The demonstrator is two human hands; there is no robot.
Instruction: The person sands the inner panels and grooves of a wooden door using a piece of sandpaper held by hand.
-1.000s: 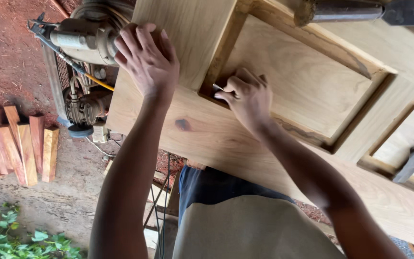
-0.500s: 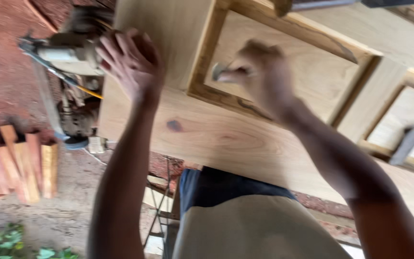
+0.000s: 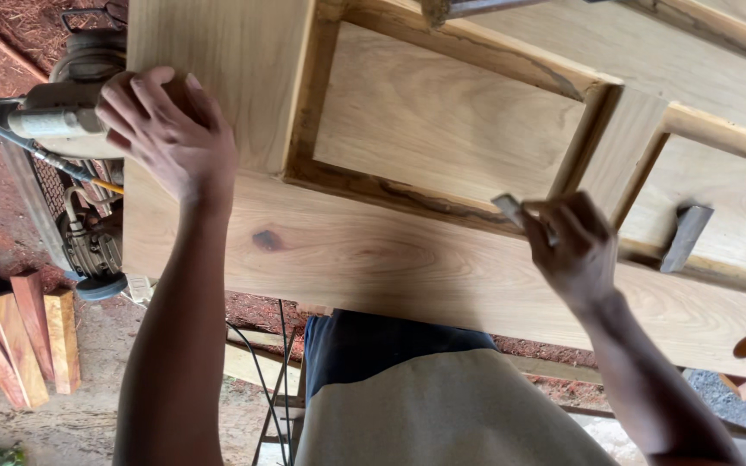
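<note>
At the far left, a row of short reddish wooden offcuts (image 3: 10, 336) lies on the dirt ground, beside a grey motor-driven machine (image 3: 79, 129) that stands against the end of the work. The left hand (image 3: 166, 138) rests spread and open, palm down, on the left end of the pale panelled wooden door (image 3: 373, 259), which lies flat across the view. Farther right, the right hand (image 3: 576, 246) is closed around a small grey scraper-like tool (image 3: 508, 207), its tip set in the groove at the lower right corner of the recessed panel (image 3: 442, 121). A flat grey metal piece (image 3: 684, 237) lies in the next recess to the right, apart from the hand. Likely risks: the tool may skip out of the groove and score the panel face if pressed at too steep an angle, and the door may shift if the bracing hand lifts. The only containers are the door's recesses; the first holds nothing loose.
</note>
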